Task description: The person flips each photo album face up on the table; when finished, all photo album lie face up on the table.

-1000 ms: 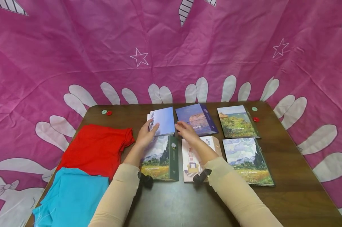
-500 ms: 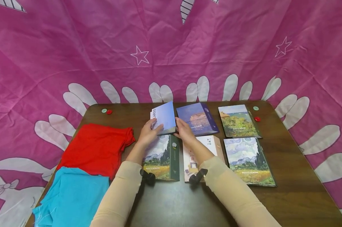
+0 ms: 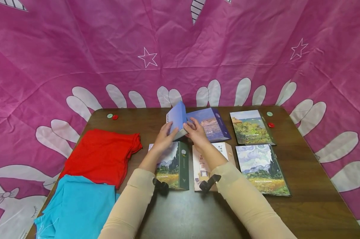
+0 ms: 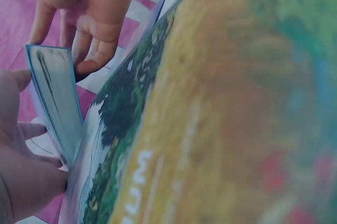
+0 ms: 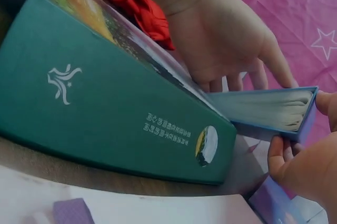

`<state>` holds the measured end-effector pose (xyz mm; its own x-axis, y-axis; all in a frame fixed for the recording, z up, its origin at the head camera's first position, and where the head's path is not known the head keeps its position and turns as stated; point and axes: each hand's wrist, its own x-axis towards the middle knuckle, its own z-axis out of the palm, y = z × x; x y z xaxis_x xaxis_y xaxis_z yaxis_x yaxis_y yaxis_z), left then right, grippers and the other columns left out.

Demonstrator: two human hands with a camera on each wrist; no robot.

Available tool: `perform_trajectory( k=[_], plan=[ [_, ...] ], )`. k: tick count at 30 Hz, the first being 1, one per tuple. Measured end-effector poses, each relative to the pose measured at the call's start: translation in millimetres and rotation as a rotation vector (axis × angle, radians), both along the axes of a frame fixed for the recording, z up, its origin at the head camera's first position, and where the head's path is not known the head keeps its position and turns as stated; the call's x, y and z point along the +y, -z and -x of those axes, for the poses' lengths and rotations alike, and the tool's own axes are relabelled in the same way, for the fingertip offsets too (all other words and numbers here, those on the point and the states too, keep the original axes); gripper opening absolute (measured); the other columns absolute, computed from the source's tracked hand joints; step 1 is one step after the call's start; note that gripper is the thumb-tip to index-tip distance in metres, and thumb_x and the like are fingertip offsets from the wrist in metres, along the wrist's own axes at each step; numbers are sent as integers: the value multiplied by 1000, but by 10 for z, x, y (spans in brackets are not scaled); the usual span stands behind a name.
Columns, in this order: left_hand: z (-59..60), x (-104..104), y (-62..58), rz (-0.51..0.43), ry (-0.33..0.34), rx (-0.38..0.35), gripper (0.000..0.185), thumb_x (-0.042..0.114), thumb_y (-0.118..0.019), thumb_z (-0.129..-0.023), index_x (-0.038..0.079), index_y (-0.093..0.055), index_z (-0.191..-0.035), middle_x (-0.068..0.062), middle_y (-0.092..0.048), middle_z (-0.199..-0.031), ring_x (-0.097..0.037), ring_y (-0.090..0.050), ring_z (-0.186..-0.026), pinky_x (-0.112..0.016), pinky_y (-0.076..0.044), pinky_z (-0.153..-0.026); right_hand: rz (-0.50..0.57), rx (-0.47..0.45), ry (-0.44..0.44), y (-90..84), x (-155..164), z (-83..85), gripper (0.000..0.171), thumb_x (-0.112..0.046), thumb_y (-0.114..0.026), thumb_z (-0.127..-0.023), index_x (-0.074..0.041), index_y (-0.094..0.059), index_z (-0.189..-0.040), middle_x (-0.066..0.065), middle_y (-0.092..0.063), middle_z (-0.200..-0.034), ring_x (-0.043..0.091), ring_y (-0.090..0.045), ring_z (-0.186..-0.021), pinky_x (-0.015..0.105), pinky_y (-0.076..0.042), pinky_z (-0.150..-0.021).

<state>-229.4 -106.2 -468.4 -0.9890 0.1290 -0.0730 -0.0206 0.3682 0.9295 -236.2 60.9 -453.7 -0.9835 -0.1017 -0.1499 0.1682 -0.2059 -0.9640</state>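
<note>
Evidently tilted on edge for turning, the light-blue album (image 3: 177, 120) sits at frame centre on the bench (image 3: 180, 212), left hand (image 3: 165, 137) and right hand (image 3: 196, 132) clamping opposite sides.

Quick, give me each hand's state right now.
Left hand: holding the light blue album, tilted up on edge.
Right hand: gripping the same album from the other side.

Folded red cloth (image 3: 103, 156) and blue cloth (image 3: 75, 209) well left of the fingers; seascape album (image 3: 211, 124) just right; green-spined album (image 3: 172, 166) beneath the wrists.
</note>
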Motion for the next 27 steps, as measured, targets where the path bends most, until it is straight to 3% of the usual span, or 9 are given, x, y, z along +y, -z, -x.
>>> perform_trajectory(
  k=[5, 9, 15, 22, 27],
  plan=[
    [-28, 17, -35, -41, 58, -40, 82, 66, -41, -100, 19, -19, -164, -7, -16, -168, -33, -18, -153, -53, -17, -122, 22, 32, 28, -24, -32, -9, 62, -10, -59, -103, -2, -30, -157, 17, -40, -157, 31, -44, -139, 49, -42, -111],
    [-56, 11, -63, -68, 61, -19, 82, 66, -40, -101, 20, -18, -164, -10, -19, -167, -32, -21, -152, -51, -20, -122, 1, 84, 17, -17, -53, -21, 55, -7, -55, -104, 0, -35, -155, 17, -42, -154, 29, -49, -133, 50, -43, -108],
    [-81, -51, -91, -51, 31, 151, 78, 44, -62, -100, 18, -23, -163, -11, -33, -161, -30, -38, -144, -46, -36, -116, -58, 131, -44, -4, -98, -40, 45, -9, -49, -107, -6, -46, -151, 16, -47, -145, 18, -52, -114, 43, -45, -103],
    [-71, -120, -239, 35, -20, 371, 83, 32, -74, -94, 4, -30, -159, -11, -34, -161, -28, -43, -140, -44, -42, -112, -90, 132, -132, 41, -180, -9, 44, -15, -48, -108, -8, -46, -151, 15, -49, -147, 26, -50, -127, 46, -45, -105],
    [-51, -185, -345, 195, -79, 391, 79, 36, -73, -93, -4, -40, -152, -16, -32, -161, -35, -38, -144, -49, -40, -113, -178, 74, -218, 87, -243, 21, 45, -23, -48, -109, -8, -45, -151, 16, -51, -146, 31, -49, -133, 48, -44, -108]
  ],
)
